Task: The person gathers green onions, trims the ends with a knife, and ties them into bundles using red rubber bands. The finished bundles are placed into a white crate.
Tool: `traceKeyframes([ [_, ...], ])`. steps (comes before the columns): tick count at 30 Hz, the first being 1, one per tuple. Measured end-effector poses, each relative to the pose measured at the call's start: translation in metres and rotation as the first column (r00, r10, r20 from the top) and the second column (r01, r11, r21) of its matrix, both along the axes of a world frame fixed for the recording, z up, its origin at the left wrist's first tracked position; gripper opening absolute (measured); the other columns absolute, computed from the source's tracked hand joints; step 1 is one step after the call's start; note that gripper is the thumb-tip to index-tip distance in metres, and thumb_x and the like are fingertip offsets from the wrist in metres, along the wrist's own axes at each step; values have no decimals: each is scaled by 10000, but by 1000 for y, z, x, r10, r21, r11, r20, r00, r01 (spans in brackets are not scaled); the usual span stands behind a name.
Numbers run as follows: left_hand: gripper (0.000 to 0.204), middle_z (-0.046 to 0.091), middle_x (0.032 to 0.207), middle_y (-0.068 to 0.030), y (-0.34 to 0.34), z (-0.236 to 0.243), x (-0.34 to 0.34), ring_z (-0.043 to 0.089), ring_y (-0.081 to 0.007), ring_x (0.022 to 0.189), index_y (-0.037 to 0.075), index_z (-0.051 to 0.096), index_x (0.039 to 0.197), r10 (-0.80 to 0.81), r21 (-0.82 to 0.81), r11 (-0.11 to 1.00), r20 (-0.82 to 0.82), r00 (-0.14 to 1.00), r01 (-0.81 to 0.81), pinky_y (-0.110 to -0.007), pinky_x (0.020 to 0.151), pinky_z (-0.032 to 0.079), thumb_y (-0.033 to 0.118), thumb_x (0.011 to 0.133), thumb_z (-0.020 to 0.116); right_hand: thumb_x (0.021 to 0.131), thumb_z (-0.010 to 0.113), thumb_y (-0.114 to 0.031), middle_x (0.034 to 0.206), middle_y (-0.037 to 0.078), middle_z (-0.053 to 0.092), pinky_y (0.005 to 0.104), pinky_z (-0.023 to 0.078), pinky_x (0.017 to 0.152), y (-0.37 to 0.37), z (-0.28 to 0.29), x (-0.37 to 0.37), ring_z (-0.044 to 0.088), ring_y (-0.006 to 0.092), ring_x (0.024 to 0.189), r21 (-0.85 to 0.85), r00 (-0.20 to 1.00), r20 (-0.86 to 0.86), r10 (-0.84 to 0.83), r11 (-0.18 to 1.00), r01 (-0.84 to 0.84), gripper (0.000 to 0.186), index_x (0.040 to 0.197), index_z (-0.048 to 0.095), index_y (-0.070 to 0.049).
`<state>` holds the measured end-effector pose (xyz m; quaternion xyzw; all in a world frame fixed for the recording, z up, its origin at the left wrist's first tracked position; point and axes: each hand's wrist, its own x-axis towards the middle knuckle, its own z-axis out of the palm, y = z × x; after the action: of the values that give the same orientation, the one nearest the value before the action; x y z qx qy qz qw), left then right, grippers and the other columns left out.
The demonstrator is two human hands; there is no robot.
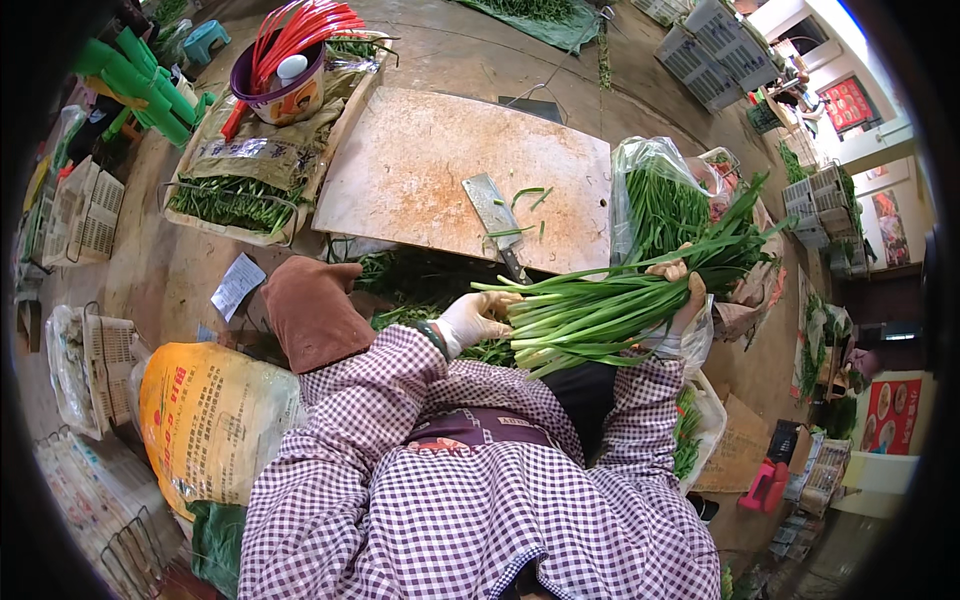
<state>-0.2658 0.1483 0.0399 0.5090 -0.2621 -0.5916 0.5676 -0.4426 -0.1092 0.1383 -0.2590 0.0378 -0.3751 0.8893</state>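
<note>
A thick bundle of long green leafy stalks (600,305) lies across both my hands, pale cut ends to the left, leafy tips to the upper right. My left hand (473,318), in a whitish glove, grips the pale stalk ends. My right hand (682,300) wraps around the middle of the bundle. Just beyond it, a cleaver (495,215) rests on a worn wooden cutting board (420,170) with a few green scraps beside the blade.
A clear plastic bag of greens (655,195) stands right of the board. A tray of greens (235,200) and a purple bucket with red bands (285,75) sit at the left. A yellow sack (205,410), baskets and white crates surround the spot.
</note>
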Motion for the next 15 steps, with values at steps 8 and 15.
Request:
traceKeyframes([
  [8, 502, 612, 1164, -85, 5, 41, -9, 588, -180, 1067, -8, 499, 1281, -82, -388, 920, -351, 933, -65, -344, 954, 462, 93, 825, 683, 907, 544, -179, 879, 14, 508, 320, 450, 933, 5, 13, -6, 541, 123, 876, 103, 927, 361, 103, 983, -149, 444, 1299, 393, -33],
  [15, 606, 591, 1169, -74, 4, 46, -16, 577, -137, 959, 14, 494, 1266, -123, -319, 945, -546, 829, -70, -255, 787, 455, 231, 762, 751, 913, 508, -151, 827, 40, 546, 344, 490, 874, 16, 0, 0, 579, 173, 829, 122, 969, 245, -5, 992, -26, 378, 1248, 427, 5],
])
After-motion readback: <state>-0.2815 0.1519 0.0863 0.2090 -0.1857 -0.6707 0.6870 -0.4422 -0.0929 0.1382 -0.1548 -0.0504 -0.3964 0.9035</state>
